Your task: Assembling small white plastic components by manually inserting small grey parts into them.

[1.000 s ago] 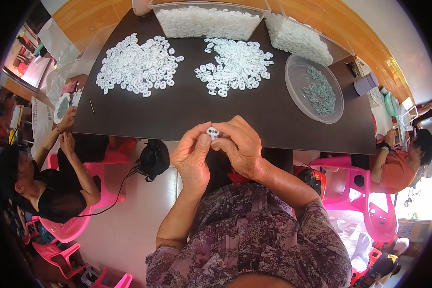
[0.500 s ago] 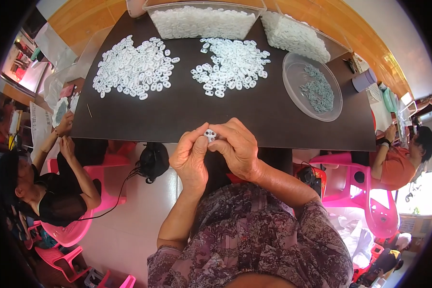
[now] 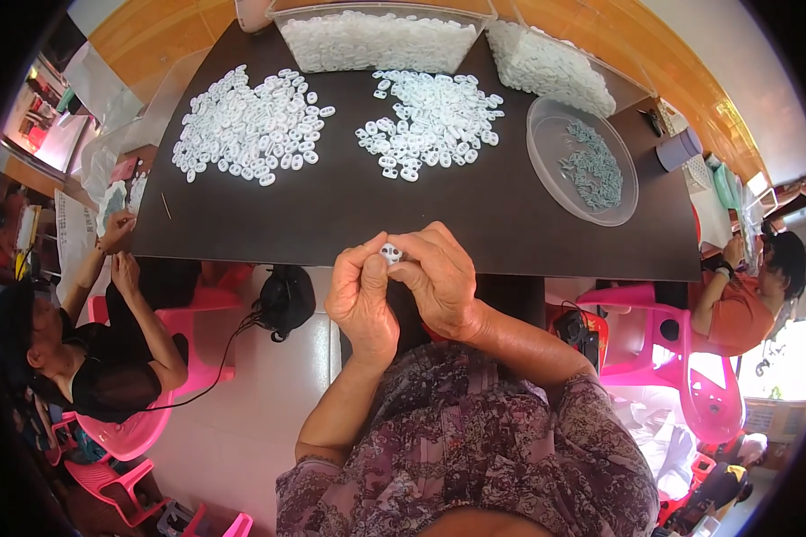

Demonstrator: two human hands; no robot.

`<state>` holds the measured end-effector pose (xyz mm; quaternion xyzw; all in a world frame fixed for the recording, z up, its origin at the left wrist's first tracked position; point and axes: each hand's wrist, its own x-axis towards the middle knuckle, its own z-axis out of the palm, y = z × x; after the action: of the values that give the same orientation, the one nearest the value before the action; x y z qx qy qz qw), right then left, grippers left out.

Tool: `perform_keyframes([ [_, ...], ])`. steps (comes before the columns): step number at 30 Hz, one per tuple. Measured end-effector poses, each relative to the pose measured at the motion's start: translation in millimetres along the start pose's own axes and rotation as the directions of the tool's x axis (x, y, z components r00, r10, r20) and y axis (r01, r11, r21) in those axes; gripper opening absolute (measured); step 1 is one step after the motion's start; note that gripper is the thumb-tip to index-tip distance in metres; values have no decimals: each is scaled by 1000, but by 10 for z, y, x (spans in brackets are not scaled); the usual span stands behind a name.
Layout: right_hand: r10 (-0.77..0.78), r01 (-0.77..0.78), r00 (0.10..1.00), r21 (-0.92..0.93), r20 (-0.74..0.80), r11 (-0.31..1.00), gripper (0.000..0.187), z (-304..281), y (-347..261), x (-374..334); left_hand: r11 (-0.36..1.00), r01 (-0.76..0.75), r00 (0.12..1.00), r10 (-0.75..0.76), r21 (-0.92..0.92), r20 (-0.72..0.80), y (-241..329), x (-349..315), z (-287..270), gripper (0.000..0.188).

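Note:
Just over the table's front edge, a small white oval plastic piece with dark holes (image 3: 390, 253) is pinched between my two hands. My left hand (image 3: 362, 300) grips its left side between thumb and forefinger. Thumb and fingers of my right hand (image 3: 439, 282) close on its right side. Fingertips cover part of the piece, so I cannot make out whether a second part is joined to it. Beyond my hands lie two heaps of white two-holed pieces, a left heap (image 3: 251, 125) and a right heap (image 3: 434, 116).
A round clear tray (image 3: 539, 166) of small grey-green parts stands at the right. Two clear bins, a middle one (image 3: 381, 11) and a right one (image 3: 631, 82), hold more white pieces. A purple cup (image 3: 680, 149) sits far right. Co-workers sit on pink chairs at both sides.
The white piece has turned and tilted slightly between my fingertips. My left wrist has shifted a little to the right. The heaps and tray look the same.

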<state>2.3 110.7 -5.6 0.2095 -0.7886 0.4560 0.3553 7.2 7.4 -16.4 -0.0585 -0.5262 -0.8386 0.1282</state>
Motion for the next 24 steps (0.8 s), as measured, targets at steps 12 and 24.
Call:
perform_keyframes([
  [12,-13,13,999,2,-42,1000,26,31,-55,-23,999,-34,999,34,1,-7,4,-84,22,20],
  [24,-111,105,992,-91,-63,990,28,21,-11,10,986,-94,994,100,136,-40,-41,-72,91,18],
])
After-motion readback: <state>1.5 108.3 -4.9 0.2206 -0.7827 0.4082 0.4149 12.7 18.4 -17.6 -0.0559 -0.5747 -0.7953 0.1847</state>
